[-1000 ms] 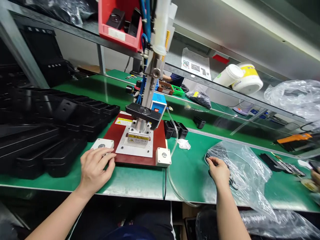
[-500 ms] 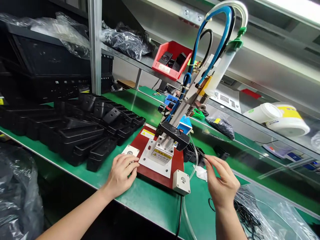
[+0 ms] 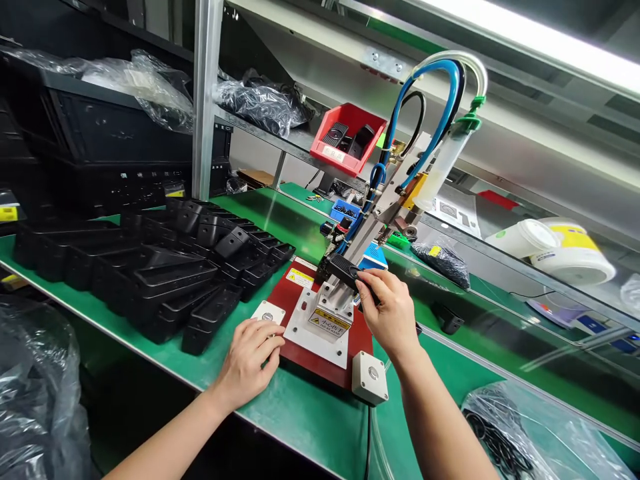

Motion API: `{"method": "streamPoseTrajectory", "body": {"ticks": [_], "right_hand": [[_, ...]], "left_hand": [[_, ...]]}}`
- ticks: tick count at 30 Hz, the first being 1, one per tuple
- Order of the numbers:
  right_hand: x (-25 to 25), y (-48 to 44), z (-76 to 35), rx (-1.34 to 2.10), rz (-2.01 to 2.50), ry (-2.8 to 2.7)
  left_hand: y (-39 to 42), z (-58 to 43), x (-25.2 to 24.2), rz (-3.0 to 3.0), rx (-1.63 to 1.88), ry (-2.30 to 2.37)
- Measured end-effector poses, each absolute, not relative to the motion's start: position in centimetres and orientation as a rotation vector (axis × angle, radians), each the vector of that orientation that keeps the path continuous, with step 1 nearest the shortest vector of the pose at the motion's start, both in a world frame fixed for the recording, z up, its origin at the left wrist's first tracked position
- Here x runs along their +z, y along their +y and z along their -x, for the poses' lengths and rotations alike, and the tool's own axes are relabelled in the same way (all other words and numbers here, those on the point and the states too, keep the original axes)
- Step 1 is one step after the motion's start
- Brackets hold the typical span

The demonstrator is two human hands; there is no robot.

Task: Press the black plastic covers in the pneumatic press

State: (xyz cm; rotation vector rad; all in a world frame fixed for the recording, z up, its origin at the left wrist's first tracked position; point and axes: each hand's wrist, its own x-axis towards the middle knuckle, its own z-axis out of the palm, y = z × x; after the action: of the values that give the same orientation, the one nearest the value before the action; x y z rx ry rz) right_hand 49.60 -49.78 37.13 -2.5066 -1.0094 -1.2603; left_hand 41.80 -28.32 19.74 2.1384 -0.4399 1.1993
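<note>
Two hands were placed at a benchtop pneumatic press (image 3: 373,223). The black finned block (image 3: 336,268) at the head of the press was pinched at its right end by the right hand (image 3: 390,313), a narrow grip being formed around it. Whether anything smaller was also held by the fingers (image 3: 373,287) could not be told, as that spot was hidden. The block was kept directly above a white base plate (image 3: 305,333), seemingly so that it could bear down on the plate's centre. The left hand (image 3: 250,363) was laid open and flat, with nothing gripped, just beside a white push-button box (image 3: 267,312). A matching box (image 3: 370,375) was mounted at the near right corner of the red plate (image 3: 357,347), the two probably being set well apart so that both hands would be kept clear of the head. Black plastic housings (image 3: 150,280) were stacked in rows on the green bench mat (image 3: 320,413), within easy reach to the left. A plastic bag of black rubber rings (image 3: 495,433) was left at the right, and a red bin (image 3: 347,130) of black parts was kept on the shelf above.
</note>
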Motion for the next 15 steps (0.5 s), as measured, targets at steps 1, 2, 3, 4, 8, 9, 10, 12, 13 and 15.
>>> {"method": "streamPoseTrajectory", "body": {"ticks": [1,2,3,4,8,9,10,12,13,15], "right_hand": [[37.1,-49.7,-49.5,-1.28,2.503,-1.004],[37.0,-49.6,-49.5,-1.281,2.523,-1.008],[37.0,-49.5,-49.5,-1.255,2.566,-1.03],[37.0,-49.3,-49.6,-1.201,2.625,-1.066],[37.1,-49.1,-49.9,-0.998,2.735,-1.157],[37.1,-49.2,-49.8,-1.001,2.715,-1.134],[36.9,-49.4,-49.6,-1.025,2.682,-1.104],[36.2,-50.0,-48.6,-1.133,2.587,-1.02],[35.5,-50.6,-47.8,-1.208,2.525,-0.97],[33.3,-52.0,-45.9,-1.337,2.411,-0.86]], "left_hand": [[-28.3,-41.8,19.7,-2.144,1.193,-0.436],[-28.3,-41.8,19.7,-2.149,1.189,-0.433],[-28.3,-41.7,19.7,-2.151,1.189,-0.433],[-28.3,-41.7,19.7,-2.15,1.194,-0.435],[-28.1,-41.7,19.6,-2.119,1.279,-0.428],[-28.0,-41.7,19.5,-2.116,1.309,-0.41],[-27.9,-41.7,19.5,-2.119,1.337,-0.38],[-27.8,-41.7,19.5,-2.139,1.375,-0.303],[-27.7,-41.7,19.5,-2.153,1.382,-0.273],[-27.7,-41.7,19.4,-2.179,1.383,-0.241]]}}
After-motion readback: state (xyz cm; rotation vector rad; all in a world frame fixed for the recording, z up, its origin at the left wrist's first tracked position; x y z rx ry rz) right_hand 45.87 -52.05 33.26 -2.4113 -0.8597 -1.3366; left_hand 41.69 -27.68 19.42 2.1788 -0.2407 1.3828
